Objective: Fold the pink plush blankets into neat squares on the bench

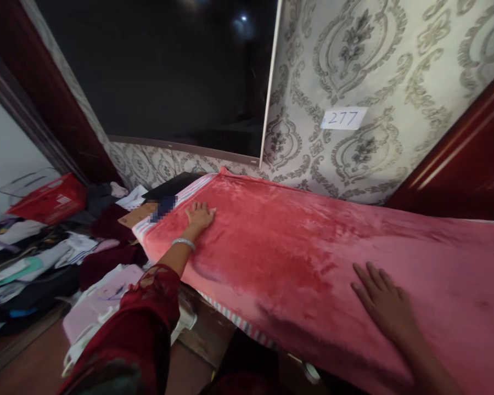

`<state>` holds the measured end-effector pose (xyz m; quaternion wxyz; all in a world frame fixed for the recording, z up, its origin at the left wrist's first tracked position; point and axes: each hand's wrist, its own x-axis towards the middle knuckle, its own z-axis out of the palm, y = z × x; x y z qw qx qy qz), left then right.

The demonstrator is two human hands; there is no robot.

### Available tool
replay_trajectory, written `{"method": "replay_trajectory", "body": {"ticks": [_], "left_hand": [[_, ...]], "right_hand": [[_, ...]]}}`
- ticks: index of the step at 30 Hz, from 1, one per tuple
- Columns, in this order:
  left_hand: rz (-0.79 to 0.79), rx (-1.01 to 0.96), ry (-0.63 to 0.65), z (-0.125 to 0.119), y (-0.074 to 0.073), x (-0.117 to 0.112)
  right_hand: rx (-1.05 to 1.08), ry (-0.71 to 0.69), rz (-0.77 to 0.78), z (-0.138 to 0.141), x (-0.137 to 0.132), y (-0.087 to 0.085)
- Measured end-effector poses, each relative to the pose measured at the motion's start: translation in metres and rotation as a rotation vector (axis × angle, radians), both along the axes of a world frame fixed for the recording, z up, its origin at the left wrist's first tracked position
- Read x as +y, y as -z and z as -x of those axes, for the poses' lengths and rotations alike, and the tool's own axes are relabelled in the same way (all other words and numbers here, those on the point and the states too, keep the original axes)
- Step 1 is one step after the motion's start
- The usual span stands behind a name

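A plush red-pink blanket (304, 241) lies spread over a bed or bench along the wall. My left hand (199, 215) rests flat on its far left end, fingers spread, a silver bangle on the wrist and a dark red sleeve on the arm. My right hand (382, 303) lies flat on the blanket's near right part, fingers stretched out. Neither hand holds anything.
A striped sheet edge (234, 321) shows under the blanket. Piled clothes and papers (45, 258) and a red box (49, 198) fill the floor at left. A dark window (168, 77), patterned wallpaper with a "277" label (343, 118) and a dark red door (469, 164) stand behind.
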<state>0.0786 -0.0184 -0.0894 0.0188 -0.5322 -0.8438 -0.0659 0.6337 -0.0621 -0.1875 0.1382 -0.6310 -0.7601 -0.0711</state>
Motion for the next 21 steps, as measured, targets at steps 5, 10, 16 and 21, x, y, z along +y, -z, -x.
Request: {"method": "replay_trajectory", "body": {"ticks": [5,10,16,21], "left_hand": [[0.057,-0.147,0.696,-0.117,0.004,0.045],[0.131,-0.191,0.95,-0.184,0.017,0.075],[0.109,-0.051,0.568,-0.095,0.011,0.085],[-0.057,0.02,0.262,0.0,-0.02,0.052]], "right_hand": [[-0.042,0.009,0.017,0.004,-0.002,-0.009],[-0.056,0.013,0.008,0.003,-0.002,-0.007],[-0.049,0.004,-0.011,-0.001,0.0,0.001],[-0.028,0.003,-0.012,-0.001,0.0,0.005]]}}
